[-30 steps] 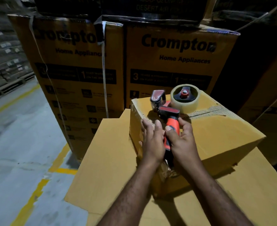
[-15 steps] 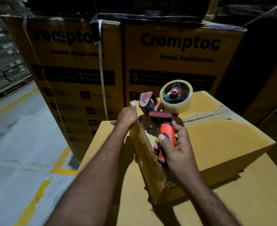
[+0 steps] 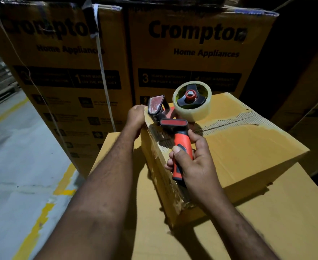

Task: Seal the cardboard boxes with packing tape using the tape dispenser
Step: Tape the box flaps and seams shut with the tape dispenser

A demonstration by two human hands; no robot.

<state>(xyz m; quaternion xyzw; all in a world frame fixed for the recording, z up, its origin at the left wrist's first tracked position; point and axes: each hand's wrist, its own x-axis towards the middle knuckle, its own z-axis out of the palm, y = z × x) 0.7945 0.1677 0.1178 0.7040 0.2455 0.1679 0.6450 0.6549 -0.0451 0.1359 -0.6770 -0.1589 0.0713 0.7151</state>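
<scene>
A small brown cardboard box (image 3: 244,147) sits skewed on top of a larger flat box (image 3: 266,231). Its top seam is torn and rough, running toward the right. My right hand (image 3: 193,166) grips the red and black handle of the tape dispenser (image 3: 175,126), whose clear tape roll (image 3: 193,109) hovers over the box's near-left top edge. My left hand (image 3: 136,117) holds the far left top corner of the small box, fingers curled over the edge. Old tape residue shows on the box's left side.
Two tall "Crompton Home Appliances" cartons (image 3: 190,59) stand close behind, one bound with a white strap (image 3: 103,77). Grey concrete floor with yellow lines (image 3: 42,212) lies to the left. Dark stacked boxes fill the right side.
My left hand left the dispenser handle area and moved up to the box's far left corner. The dispenser tilted up slightly toward the top edge. The view moved closer.
</scene>
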